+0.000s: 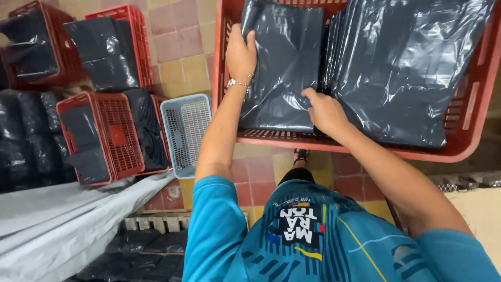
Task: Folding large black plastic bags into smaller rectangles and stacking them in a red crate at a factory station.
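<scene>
A folded stack of dark grey plastic bags [284,68] lies flat in the left half of a red slotted plastic crate [472,112], its glossy, wrinkled surface catching the light. The left hand [240,52] presses on the stack's upper left edge, while the right hand [324,110] rests on its lower right corner, fingers tucked at the edge. Just beside it, a larger pile of grey bags [402,68] fills the crate's right half, its layered edges fanned toward the first stack.
</scene>
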